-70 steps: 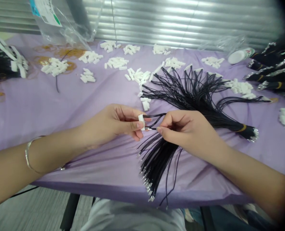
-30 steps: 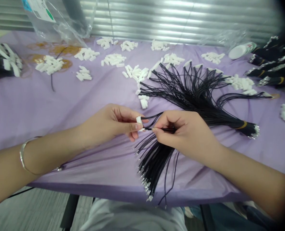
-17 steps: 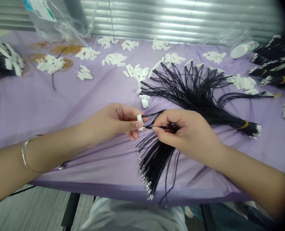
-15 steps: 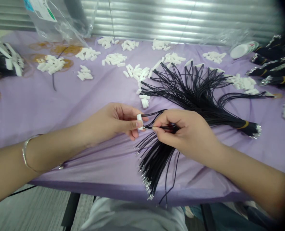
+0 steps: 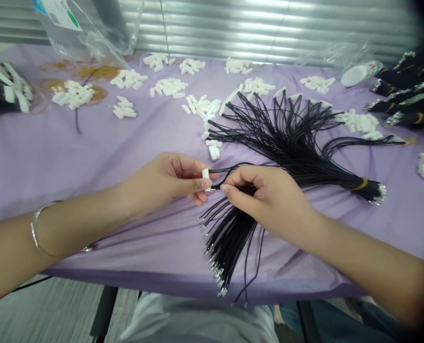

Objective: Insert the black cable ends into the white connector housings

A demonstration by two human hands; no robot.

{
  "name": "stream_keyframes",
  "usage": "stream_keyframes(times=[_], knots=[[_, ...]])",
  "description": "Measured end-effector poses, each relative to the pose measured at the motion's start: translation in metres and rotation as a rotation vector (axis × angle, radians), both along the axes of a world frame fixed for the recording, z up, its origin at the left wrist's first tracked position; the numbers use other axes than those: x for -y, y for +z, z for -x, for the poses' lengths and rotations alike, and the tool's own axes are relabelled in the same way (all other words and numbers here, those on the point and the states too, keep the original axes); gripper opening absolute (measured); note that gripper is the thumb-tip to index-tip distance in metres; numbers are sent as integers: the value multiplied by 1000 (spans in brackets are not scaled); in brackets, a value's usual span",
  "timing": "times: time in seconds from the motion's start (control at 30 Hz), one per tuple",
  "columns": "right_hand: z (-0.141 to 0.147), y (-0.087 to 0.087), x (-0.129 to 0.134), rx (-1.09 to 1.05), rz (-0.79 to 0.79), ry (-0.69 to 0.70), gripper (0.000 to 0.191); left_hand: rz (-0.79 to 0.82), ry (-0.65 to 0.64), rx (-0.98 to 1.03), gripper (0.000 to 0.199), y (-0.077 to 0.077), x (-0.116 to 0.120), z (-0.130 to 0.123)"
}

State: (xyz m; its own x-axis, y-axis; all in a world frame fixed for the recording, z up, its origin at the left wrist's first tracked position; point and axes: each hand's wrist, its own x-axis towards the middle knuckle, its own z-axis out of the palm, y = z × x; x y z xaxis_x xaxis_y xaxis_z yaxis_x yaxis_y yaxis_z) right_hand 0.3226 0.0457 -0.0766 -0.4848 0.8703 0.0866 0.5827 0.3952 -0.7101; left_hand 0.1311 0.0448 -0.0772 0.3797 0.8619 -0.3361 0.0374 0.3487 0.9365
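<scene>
A small white connector housing (image 5: pixel 206 179) is pinched between the thumb and fingers of my left hand (image 5: pixel 178 178). Black wires run from its right side. My right hand (image 5: pixel 269 193) is closed, thumb and forefinger pinching a thin black wire (image 5: pixel 217 186) right beside the housing; whether its tip is fully inside I cannot tell. Beneath my right hand fans a bundle of loose black wires (image 5: pixel 229 247) with bare metal terminals at their ends. Behind it, more wires (image 5: pixel 286 138) spread out, many ending in white housings, bound by a yellow band (image 5: pixel 360 184) at the right.
Piles of white housings (image 5: pixel 169 86) dot the purple tablecloth (image 5: pixel 90 157). Wire bundles with metal ends (image 5: pixel 408 102) lie far right, near a white round lid (image 5: pixel 355 75). A clear plastic bag (image 5: pixel 90 33) and rubber bands (image 5: pixel 97 71) are at the back left, before window blinds (image 5: pixel 226 24).
My right hand has shifted slightly left, closer to the housing. The metal tip that showed at the wire's end is now barely visible by the housing. My left hand keeps its hold.
</scene>
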Motion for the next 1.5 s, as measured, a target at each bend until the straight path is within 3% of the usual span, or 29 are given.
stream_keyframes(times=[0.13, 0.7, 0.87, 0.97, 1.13, 1.3, 1.5], knots=[[0, 0, 0, 1, 42, -8, 13, -5, 14, -27, 4, 0, 0, -2], [9, -9, 3, -52, -110, 1, 13, -58, 39, -47, 10, -4, 2, -4], [0, -3, 0, 161, -326, 155, 16, -56, -21, -46, 7, 0, 1, -2], [-4, 3, 0, 177, -393, 177, 18, -25, -52, -7, 9, 2, 0, -1], [-5, 9, -2, 48, -204, 117, 10, 30, -24, 104, 11, 1, 0, 1], [-4, 10, -3, -96, -8, 51, 8, -4, -90, 95, 8, 4, 1, 1], [-2, 6, 0, -178, 30, 24, 8, 12, -47, 123, 10, 5, 1, 0]])
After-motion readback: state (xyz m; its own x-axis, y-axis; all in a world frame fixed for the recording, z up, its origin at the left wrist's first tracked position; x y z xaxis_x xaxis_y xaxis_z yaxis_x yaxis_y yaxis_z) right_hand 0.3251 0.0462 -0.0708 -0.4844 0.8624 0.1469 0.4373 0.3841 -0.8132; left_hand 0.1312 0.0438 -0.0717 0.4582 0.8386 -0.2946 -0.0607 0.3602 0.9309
